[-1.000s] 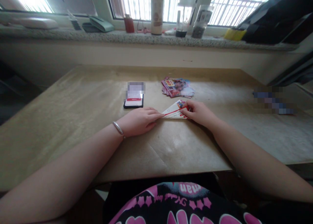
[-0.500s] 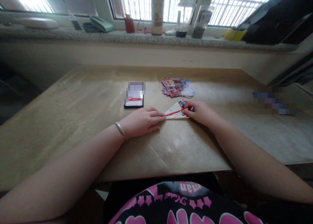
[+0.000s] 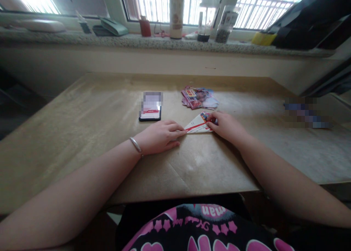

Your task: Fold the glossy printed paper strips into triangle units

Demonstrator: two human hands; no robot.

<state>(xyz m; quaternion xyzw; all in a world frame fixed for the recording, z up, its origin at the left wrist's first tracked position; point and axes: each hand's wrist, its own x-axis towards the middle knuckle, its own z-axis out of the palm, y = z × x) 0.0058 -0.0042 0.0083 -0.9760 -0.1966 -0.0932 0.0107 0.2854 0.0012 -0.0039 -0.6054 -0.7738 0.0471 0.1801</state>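
A folded, printed sheet of paper (image 3: pixel 196 126), white with red bands and a coloured corner, lies on the table in a pointed triangular shape. My left hand (image 3: pixel 163 136) rests flat on the table, its fingers stretched out and the fingertips on the paper's left point. At the paper's right end, my right hand (image 3: pixel 225 126) has thumb and fingers pinched on it. A smartphone (image 3: pixel 150 115) with a lit screen lies beyond my left hand. Just past the paper sits a loose pile of colourful printed papers (image 3: pixel 199 98).
Under everything is a tan-covered table (image 3: pixel 82 141). A blurred-out coloured item (image 3: pixel 304 114) lies at its right side. Behind, a granite windowsill (image 3: pixel 153 42) carries a red bottle (image 3: pixel 145 26), a tall cylinder (image 3: pixel 176 17), clear containers (image 3: pixel 222 30) and a green case (image 3: pixel 113 26).
The right fingers have shifted very slightly along the folded paper, and its right end lies a little flatter. My left hand stays almost in place; the phone and pile have not moved.
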